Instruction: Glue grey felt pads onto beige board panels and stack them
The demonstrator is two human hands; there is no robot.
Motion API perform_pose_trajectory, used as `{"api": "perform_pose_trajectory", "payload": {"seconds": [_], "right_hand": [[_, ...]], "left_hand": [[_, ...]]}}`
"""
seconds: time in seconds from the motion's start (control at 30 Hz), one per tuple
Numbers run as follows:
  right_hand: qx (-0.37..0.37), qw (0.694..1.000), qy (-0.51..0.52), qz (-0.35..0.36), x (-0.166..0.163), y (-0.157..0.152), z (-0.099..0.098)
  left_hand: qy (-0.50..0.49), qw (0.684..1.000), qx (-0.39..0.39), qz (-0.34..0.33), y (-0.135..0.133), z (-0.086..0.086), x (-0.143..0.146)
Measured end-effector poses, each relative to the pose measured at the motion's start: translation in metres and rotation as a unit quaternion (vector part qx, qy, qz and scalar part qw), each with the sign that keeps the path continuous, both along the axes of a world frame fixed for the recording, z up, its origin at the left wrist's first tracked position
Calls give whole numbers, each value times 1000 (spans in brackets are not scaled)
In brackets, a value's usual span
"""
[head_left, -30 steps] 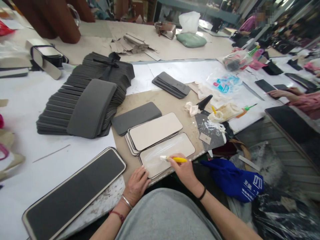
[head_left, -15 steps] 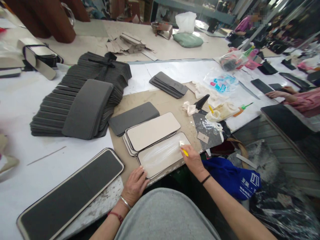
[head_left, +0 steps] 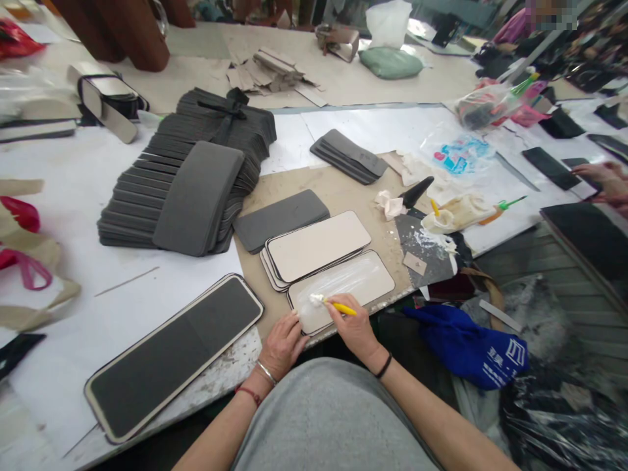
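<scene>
In my right hand point(head_left: 354, 330) is a slim yellow-handled brush point(head_left: 343, 307), its white tip touching a beige rounded panel point(head_left: 358, 278). White wet streaks of a glue-like paste cover much of that panel. My left hand point(head_left: 282, 340) lies at the panel's near left corner, fingers stretched out and fingertips on its edge. Just behind it is a stack of similar beige panels point(head_left: 321, 245), partly overlapping a dark grey panel point(head_left: 282, 219). To the left lies a long dark panel with a pale border point(head_left: 176, 356).
A big pile of dark grey pieces point(head_left: 142, 190) stands at left, a smaller stack point(head_left: 348, 157) behind. At right are a paste-smeared dark board point(head_left: 417, 242), a pale paste container point(head_left: 461, 212) and a plastic bag point(head_left: 458, 154). A co-worker's hand point(head_left: 601, 173) shows far right.
My right hand has moved left and nearer with the brush, from the panel's right end to its left part. My left hand stays at the corner. The view has shifted slightly.
</scene>
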State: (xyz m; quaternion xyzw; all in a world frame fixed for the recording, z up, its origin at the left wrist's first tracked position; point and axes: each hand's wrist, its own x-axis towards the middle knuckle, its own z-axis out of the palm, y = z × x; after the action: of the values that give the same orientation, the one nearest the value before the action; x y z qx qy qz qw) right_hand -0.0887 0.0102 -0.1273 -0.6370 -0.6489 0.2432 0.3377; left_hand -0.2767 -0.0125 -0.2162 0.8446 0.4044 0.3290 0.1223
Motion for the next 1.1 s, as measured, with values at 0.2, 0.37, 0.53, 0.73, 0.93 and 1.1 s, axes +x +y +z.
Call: {"api": "perform_pose_trajectory", "payload": {"seconds": [0.2,0.37,0.53,0.73,0.93,1.1], "right_hand": [[-53,998,23,-27,-6,-24,8],[-57,994,-10,-94,38,-31,-6],[26,974,-153,-166,133,-4,-7],[32,977,-198,-75,98,-17,-5],[-4,998,-57,35,49,-32,12],[55,980,-177,-68,111,1,4]], "left_hand": [[0,1000,-5,1,1,1,0],[-4,1000,4,-1,2,1,1],[-12,1000,6,-3,2,0,2],[-6,1000,19,-6,1,2,3],[-2,1000,11,-2,1,0,4],[0,1000,13,-5,1,1,4]]}}
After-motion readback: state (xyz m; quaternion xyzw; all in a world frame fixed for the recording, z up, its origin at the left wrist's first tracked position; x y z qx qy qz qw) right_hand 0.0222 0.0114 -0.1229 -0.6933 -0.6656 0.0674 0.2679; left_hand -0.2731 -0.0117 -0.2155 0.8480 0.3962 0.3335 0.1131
